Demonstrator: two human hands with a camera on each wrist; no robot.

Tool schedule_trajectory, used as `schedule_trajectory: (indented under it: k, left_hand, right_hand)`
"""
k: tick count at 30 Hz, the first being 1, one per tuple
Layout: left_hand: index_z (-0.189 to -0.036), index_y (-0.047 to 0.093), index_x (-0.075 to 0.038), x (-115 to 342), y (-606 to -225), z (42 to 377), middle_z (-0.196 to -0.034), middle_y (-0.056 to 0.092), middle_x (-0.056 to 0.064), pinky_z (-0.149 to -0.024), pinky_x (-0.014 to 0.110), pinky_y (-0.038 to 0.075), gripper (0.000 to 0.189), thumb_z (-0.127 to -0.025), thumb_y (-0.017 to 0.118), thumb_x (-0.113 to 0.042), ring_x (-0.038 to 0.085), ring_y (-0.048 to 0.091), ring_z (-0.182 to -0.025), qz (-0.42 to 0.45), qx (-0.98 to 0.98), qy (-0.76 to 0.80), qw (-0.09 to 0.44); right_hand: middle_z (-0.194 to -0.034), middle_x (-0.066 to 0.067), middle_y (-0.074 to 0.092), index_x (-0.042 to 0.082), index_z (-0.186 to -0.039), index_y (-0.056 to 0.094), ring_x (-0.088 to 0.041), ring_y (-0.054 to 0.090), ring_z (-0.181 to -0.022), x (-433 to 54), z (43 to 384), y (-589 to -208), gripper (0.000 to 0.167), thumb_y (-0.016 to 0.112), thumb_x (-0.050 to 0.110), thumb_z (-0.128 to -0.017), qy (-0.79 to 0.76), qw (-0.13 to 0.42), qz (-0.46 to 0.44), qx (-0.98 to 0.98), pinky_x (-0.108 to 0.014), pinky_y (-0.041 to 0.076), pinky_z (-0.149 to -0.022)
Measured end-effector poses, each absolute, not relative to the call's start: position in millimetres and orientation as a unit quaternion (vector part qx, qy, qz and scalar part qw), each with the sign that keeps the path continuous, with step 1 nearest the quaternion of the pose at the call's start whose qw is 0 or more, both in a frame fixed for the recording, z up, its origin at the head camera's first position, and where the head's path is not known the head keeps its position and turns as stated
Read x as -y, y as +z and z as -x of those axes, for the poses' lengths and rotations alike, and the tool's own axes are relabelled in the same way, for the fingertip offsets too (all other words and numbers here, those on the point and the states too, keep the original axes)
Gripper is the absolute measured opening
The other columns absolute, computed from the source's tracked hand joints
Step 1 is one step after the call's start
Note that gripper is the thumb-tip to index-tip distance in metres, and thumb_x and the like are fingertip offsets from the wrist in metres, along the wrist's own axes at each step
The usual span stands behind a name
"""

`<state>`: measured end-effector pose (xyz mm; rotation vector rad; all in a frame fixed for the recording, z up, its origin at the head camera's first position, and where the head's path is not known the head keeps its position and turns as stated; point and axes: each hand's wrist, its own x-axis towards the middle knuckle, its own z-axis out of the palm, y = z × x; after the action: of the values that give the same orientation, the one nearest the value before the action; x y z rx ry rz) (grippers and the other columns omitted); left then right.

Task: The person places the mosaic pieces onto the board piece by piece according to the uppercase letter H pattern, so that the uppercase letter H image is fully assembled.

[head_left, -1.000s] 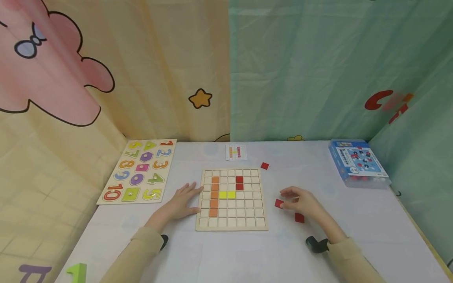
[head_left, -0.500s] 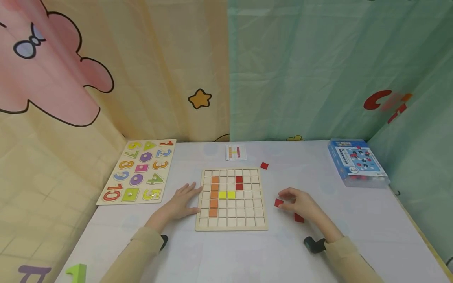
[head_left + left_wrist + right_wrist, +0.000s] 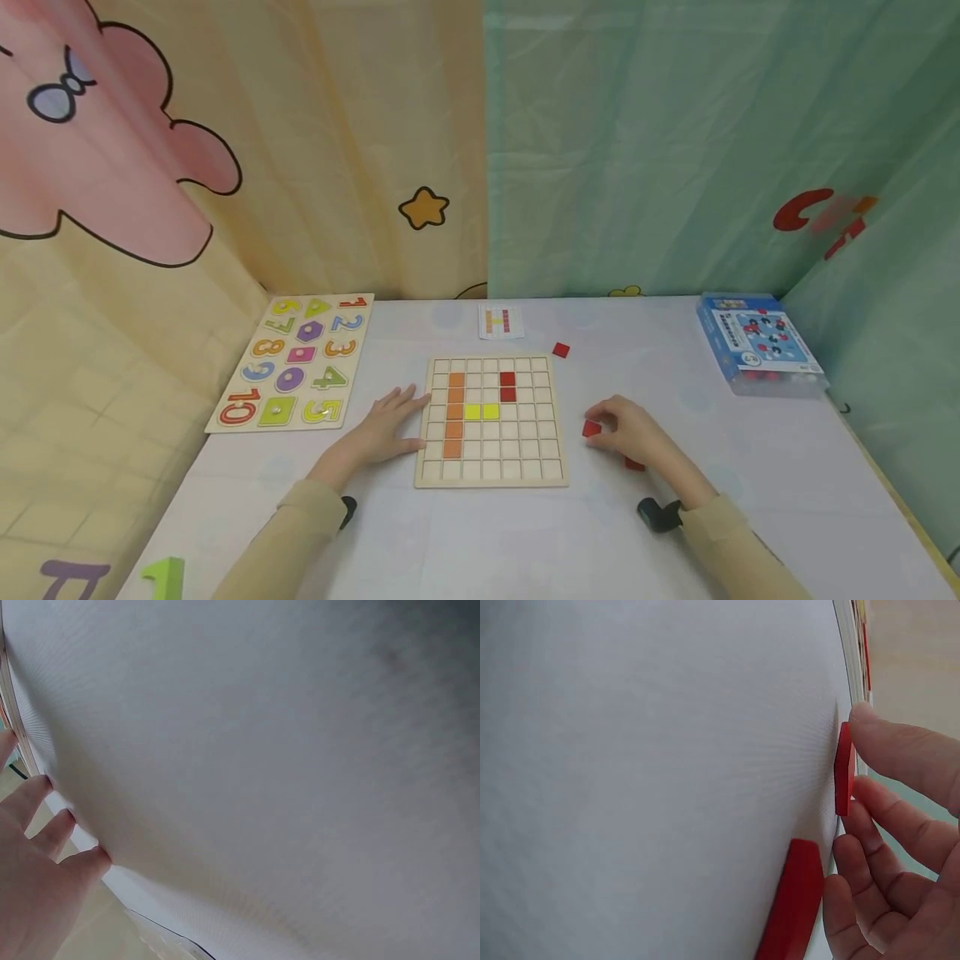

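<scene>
A wooden grid board [image 3: 519, 472] lies mid-table, with a column of orange tiles, two yellow tiles and two red tiles set in its squares. My left hand [image 3: 381, 432] rests at the board's left edge, fingers spread and thumb touching the side. To the right of the board, my right hand [image 3: 636, 432] pinches a red square tile [image 3: 592, 428] between thumb and forefinger, the tile still at table level. Partly under that hand lies a second red tile [image 3: 791, 904]. Another red tile [image 3: 561, 351] sits beyond the board's far right corner.
Behind the board lies a small pattern card [image 3: 501, 322]. A number-and-shape puzzle board [image 3: 292, 367] is at the left. At the far right sits a blue-and-clear box [image 3: 763, 346]. A green number piece [image 3: 167, 577] stands at the near left; curtains enclose the table's back.
My right hand has shifted slightly left, and its thumb and forefinger have come in to both sides of the red tile. The left hand and the board have stayed put.
</scene>
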<state>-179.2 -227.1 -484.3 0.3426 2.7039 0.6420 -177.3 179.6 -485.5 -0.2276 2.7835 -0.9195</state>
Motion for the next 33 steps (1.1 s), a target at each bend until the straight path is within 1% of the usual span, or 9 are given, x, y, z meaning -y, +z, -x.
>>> schedule_trajectory:
  k: [5,9,16,18,21,23,25,30,33]
  left_hand:
    - [-0.154,0.035,-0.022,227.1,-483.7,179.3,-0.165,0.017,0.012,-0.123,0.06,0.008,0.08,-0.086,0.075,-0.037,0.038,0.006,-0.153,-0.118,-0.952,0.226,0.172]
    - [-0.154,0.035,-0.021,227.4,-484.0,179.0,-0.165,0.018,0.013,-0.123,0.06,0.008,0.08,-0.086,0.075,-0.038,0.039,0.007,-0.153,-0.121,-0.952,0.224,0.172]
    - [-0.154,0.036,-0.02,227.9,-483.9,179.3,-0.165,0.018,0.013,-0.122,0.061,0.009,0.08,-0.086,0.074,-0.038,0.04,0.008,-0.152,-0.127,-0.951,0.225,0.17]
    - [-0.154,0.036,-0.019,228.2,-484.2,179.3,-0.165,0.018,0.014,-0.122,0.062,0.009,0.08,-0.086,0.074,-0.038,0.041,0.008,-0.152,-0.128,-0.951,0.226,0.169]
    - [-0.154,0.035,-0.02,228.9,-484.3,178.8,-0.165,0.018,0.014,-0.122,0.062,0.009,0.08,-0.086,0.074,-0.038,0.04,0.008,-0.152,-0.127,-0.951,0.225,0.17]
    - [-0.154,0.035,-0.02,229.1,-484.4,178.5,-0.165,0.018,0.014,-0.122,0.062,0.009,0.08,-0.086,0.074,-0.038,0.041,0.008,-0.152,-0.127,-0.951,0.225,0.169]
    - [-0.154,0.035,-0.021,228.9,-484.0,178.6,-0.165,0.017,0.013,-0.122,0.061,0.009,0.081,-0.086,0.074,-0.039,0.039,0.008,-0.153,-0.125,-0.952,0.222,0.171]
    - [-0.154,0.035,-0.021,229.0,-484.2,178.5,-0.165,0.017,0.013,-0.122,0.061,0.009,0.081,-0.086,0.074,-0.039,0.04,0.007,-0.153,-0.127,-0.951,0.224,0.17]
    - [-0.154,0.035,-0.021,229.2,-485.4,179.3,-0.165,0.017,0.013,-0.122,0.061,0.009,0.081,-0.086,0.074,-0.039,0.04,0.008,-0.152,-0.127,-0.952,0.223,0.169]
  right_hand:
    - [-0.1,-0.007,0.063,0.006,-0.104,0.073,-0.022,0.057,-0.093,-178.6,177.3,-485.2,0.031,0.084,0.013,-0.076,-0.299,0.095,0.08,-0.946,-0.046,0.056,-0.091]
    - [-0.098,-0.007,0.062,0.007,-0.098,0.073,-0.023,0.056,-0.093,-177.6,176.9,-485.9,0.025,0.084,0.011,-0.076,-0.298,0.093,0.068,-0.948,-0.047,0.055,-0.092]
    - [-0.096,-0.007,0.062,0.009,-0.094,0.067,-0.023,0.056,-0.093,-174.4,177.3,-485.0,0.027,0.085,0.012,-0.075,-0.292,0.103,0.04,-0.95,-0.046,0.056,-0.093]
    - [-0.096,-0.007,0.062,0.01,-0.094,0.065,-0.023,0.056,-0.092,-173.8,176.9,-484.1,0.027,0.084,0.012,-0.076,-0.296,0.109,0.033,-0.948,-0.044,0.057,-0.09]
    - [-0.091,-0.006,0.062,0.011,-0.094,0.062,-0.022,0.055,-0.088,-173.3,176.1,-483.3,0.026,0.083,0.012,-0.078,-0.307,0.121,0.021,-0.944,-0.037,0.059,-0.08]
    - [-0.088,-0.005,0.06,0.011,-0.094,0.061,-0.02,0.054,-0.083,-173.7,175.5,-483.4,0.025,0.081,0.012,-0.079,-0.315,0.128,0.015,-0.94,-0.032,0.056,-0.072]
    - [-0.085,-0.005,0.06,0.012,-0.093,0.06,-0.02,0.053,-0.08,-174.9,175.1,-483.8,0.023,0.08,0.013,-0.081,-0.324,0.132,0.01,-0.937,-0.028,0.053,-0.066]
    - [-0.086,-0.004,0.063,0.012,-0.091,0.06,-0.019,0.055,-0.079,-177.9,175.3,-484.8,0.021,0.079,0.014,-0.082,-0.345,0.121,0.015,-0.931,-0.027,0.051,-0.067]
    - [-0.087,-0.004,0.064,0.011,-0.092,0.06,-0.018,0.056,-0.079,-178.5,176.8,-484.2,0.021,0.078,0.015,-0.082,-0.364,0.114,0.02,-0.924,-0.027,0.05,-0.068]
